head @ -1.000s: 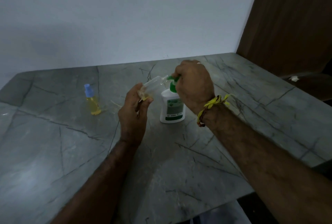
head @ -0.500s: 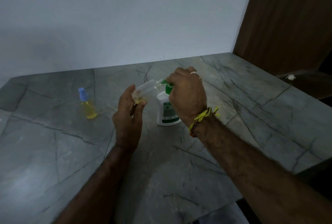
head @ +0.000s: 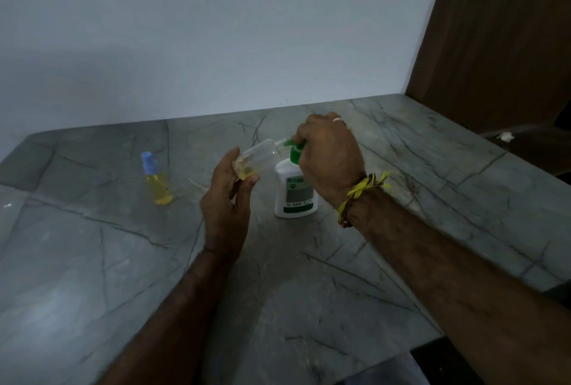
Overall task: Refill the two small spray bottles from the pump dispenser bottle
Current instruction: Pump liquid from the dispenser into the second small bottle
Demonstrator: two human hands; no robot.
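A grey marble-look tabletop (head: 309, 307) with dark veins stands against a plain pale wall (head: 216, 29). A dark brown wooden panel (head: 500, 38) rises at the right. The light is dim and bluish.

Both forearms are bare; the right wrist wears a yellow thread band (head: 364, 191), and a silver ring (head: 337, 119) circles a finger.

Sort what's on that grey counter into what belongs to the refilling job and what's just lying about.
In the job:
- clear spray bottle, tilted, gripped by the left hand
- pump dispenser bottle, its green pump under the right hand
- capped spray bottle, standing apart

Lying about:
- white scrap on the dark ledge, far right
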